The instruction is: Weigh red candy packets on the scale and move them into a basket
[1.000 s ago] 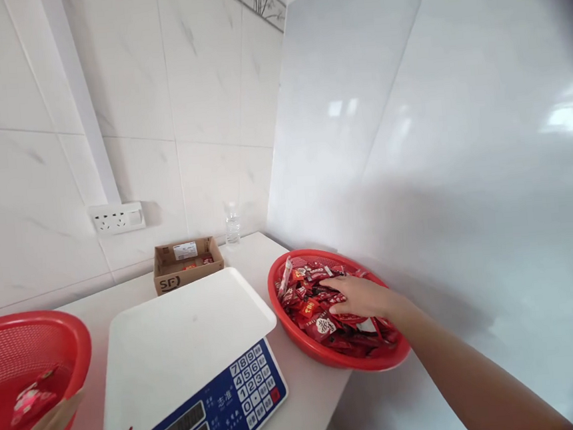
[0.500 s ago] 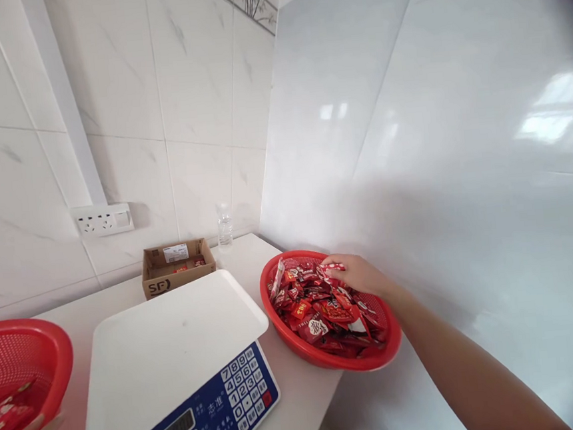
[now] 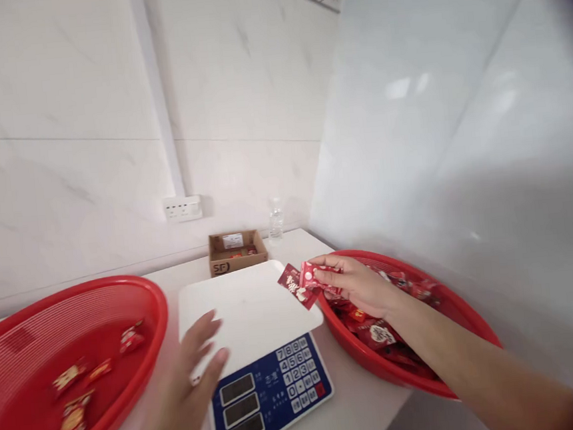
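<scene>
Between the thumb and fingers of my right hand (image 3: 357,281) are red snack packets (image 3: 298,285), held over the right edge of the white scale (image 3: 239,306). Below that hand, the right red plastic basket (image 3: 348,343) is heaped with similar red packets (image 3: 377,333). My left hand (image 3: 199,363) hovers over the scale's left edge, its fingers apart and nothing in them. To its left stands another red basket (image 3: 157,306), where several small packets (image 3: 76,421) lie loose on the bottom.
At the back of the white table (image 3: 171,276) sits a cardboard box (image 3: 238,265) with a few red packets inside. Beside it stands a clear plastic bottle (image 3: 275,220). Tiled walls close in behind and on the right, with a socket (image 3: 183,209) on the back one.
My right hand has lifted packets out of the right basket and moved left to the scale. My left hand has come from the left basket to the scale. The view has turned left.
</scene>
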A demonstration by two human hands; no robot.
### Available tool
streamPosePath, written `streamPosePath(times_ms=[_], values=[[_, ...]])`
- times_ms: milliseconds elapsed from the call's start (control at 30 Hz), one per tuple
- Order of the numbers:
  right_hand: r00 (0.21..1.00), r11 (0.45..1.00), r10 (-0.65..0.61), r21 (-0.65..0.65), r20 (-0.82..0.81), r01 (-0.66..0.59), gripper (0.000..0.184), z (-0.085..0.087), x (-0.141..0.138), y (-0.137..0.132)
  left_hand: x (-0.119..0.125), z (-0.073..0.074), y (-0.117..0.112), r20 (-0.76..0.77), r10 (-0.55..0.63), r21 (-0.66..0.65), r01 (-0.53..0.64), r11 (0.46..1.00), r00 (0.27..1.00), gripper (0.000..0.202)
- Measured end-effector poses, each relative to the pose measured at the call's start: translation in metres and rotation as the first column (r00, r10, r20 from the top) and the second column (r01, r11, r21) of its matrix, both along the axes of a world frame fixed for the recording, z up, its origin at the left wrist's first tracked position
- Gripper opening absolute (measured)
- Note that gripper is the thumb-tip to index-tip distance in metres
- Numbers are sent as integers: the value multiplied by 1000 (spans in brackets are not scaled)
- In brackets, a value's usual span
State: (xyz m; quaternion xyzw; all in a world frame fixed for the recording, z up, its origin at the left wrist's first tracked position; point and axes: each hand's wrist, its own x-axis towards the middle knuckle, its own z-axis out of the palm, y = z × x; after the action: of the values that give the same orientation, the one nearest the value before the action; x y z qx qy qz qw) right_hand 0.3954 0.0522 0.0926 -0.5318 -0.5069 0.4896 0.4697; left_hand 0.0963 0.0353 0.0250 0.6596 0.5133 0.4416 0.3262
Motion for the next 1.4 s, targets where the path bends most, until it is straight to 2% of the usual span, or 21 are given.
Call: streamPosePath(times_ms=[67,100,133,200,300,367,467,533,633,733,900,1067,1167,1233,1333,1400], values=[[990,991,130,-37,-62,-132,41,-7,-34,10,24,8,1,222,-184,-147,219,965,958,60],[979,981,184,-49,-86,-189,41,-11,-49,14,34,12,4,307,-206,-180,269,946,929,61],[968,970,229,-58,-105,-236,41,-14,-62,18,41,14,8,367,-187,-193,271,943,911,60],[953,954,284,-66,-108,-292,41,-22,-81,26,47,16,19,373,-151,-194,236,952,915,51],[960,959,278,-53,15,-277,36,-32,-91,40,38,11,37,248,-94,-189,143,971,964,40],[954,972,233,-4,187,-236,33,-40,-90,51,28,6,49,126,-65,-193,89,977,990,43],[850,954,159,143,503,-263,35,-53,-85,64,19,0,63,-90,-77,-180,60,982,993,50],[765,923,134,202,630,-327,38,-60,-83,68,18,-1,69,-234,-87,-136,55,989,968,45],[695,890,146,213,704,-403,35,-66,-83,66,19,-3,72,-416,-74,-27,69,997,906,27],[625,850,160,216,764,-481,25,-68,-84,61,21,-7,72,-537,-119,22,155,988,835,17],[557,827,149,206,817,-523,18,-75,-86,63,24,-20,79,-644,-164,43,249,968,748,19],[519,827,97,222,849,-517,25,-82,-87,80,30,-21,100,-663,-167,65,279,958,729,22],[512,831,79,227,855,-507,29,-79,-85,89,32,-12,105,-640,-171,78,285,955,749,19],[521,841,60,238,851,-486,29,-69,-76,88,29,-5,98,-612,-157,95,268,959,775,16],[544,864,-4,277,839,-420,32,-42,-44,75,13,-1,69,-551,-101,129,204,971,829,25],[529,889,-80,301,845,-346,35,-20,-8,63,-5,-5,43,-506,-92,140,186,973,858,31]])
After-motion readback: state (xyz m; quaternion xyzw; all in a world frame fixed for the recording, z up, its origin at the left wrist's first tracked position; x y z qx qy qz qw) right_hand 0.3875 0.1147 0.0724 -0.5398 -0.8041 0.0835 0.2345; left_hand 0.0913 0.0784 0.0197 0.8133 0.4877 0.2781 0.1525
